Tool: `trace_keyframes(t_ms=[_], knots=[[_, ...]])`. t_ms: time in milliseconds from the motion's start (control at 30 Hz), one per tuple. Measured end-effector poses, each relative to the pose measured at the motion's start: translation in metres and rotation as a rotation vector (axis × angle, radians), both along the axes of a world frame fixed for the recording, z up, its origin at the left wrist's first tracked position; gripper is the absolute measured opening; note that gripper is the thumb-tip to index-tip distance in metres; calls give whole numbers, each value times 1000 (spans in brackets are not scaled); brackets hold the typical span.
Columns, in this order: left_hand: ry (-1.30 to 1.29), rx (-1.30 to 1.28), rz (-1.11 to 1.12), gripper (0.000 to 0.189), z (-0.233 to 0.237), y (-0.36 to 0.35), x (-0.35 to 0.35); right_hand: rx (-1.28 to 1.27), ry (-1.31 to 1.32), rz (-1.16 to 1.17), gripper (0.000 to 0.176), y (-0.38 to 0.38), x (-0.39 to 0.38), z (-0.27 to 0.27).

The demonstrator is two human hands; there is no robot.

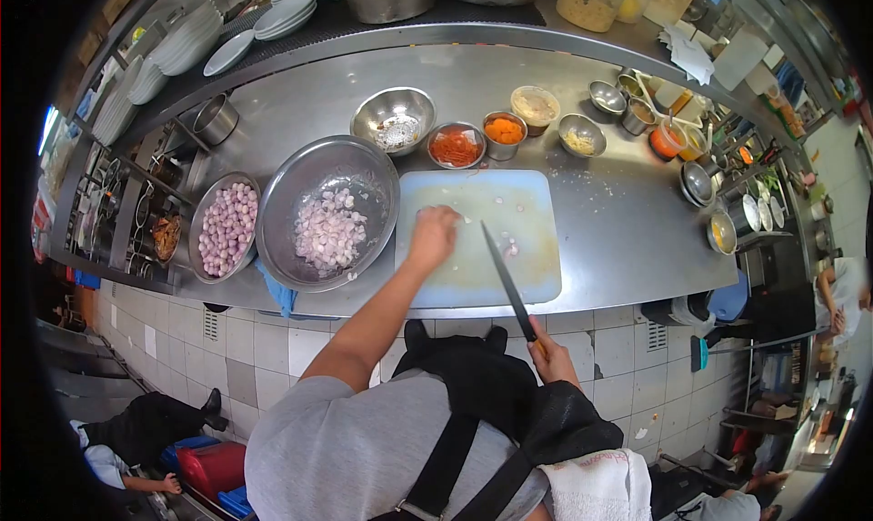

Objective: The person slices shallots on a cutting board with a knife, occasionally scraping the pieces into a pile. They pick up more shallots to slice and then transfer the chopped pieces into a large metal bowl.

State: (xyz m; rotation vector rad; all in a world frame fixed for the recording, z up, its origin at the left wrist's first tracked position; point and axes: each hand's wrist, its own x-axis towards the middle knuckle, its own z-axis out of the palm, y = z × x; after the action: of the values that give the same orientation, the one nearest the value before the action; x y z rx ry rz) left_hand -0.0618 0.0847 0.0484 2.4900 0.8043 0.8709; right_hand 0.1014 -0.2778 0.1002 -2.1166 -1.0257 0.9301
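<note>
My right hand (553, 355) is closed round the handle of a long knife (506, 278), whose blade points up and away over the cutting board (536, 280). Over the board's left part is my left hand (436, 232), fingers bent and pressed together; whether they hold anything is too small to tell. Small pale pieces and bits of shallot (512, 248) lie on the board. Left of it, a large steel bowl (282, 203) holds cut shallots (332, 232). Farther left, whole peeled shallots (229, 228) fill another bowl.
Behind the board stand a steel bowl (368, 116), a bowl of red shreds (455, 146), a cup of orange pieces (503, 130) and a bowl of yellowish bits (582, 139). A shelf (473, 35) crosses above. People are at lower left and far right.
</note>
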Motion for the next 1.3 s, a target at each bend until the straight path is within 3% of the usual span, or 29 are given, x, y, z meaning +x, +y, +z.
trace_keyframes(t_ms=[33,67,133,267,367,433,467,533,667,800,1067,1300], knots=[[137,43,165,18,12,10,-6,-11,55,44,62,-2,-1,0],[138,46,164,18,14,19,-10,-22,110,89,62,-5,-1,-1],[577,21,173,21,13,34,-13,-6,92,132,61,-4,3,-20],[737,117,131,23,5,44,-6,-41,192,152,61,11,15,-20],[660,82,97,22,15,35,-1,-24,132,101,60,16,23,-16],[294,-74,-38,21,32,15,5,24,100,90,59,15,24,-28],[303,-70,-53,21,32,4,8,53,89,95,61,15,23,-33],[88,-367,-237,29,25,-22,15,80,84,83,62,12,18,-35],[42,-278,-365,37,-14,-47,17,85,12,85,65,11,8,-43],[35,-249,-344,37,-21,-59,10,54,-76,110,65,12,6,-44],[-141,-274,-277,9,-27,-63,10,-63,-234,165,65,13,-3,-25],[2,-270,-370,11,-19,-44,10,-154,-331,221,68,-1,-18,15]])
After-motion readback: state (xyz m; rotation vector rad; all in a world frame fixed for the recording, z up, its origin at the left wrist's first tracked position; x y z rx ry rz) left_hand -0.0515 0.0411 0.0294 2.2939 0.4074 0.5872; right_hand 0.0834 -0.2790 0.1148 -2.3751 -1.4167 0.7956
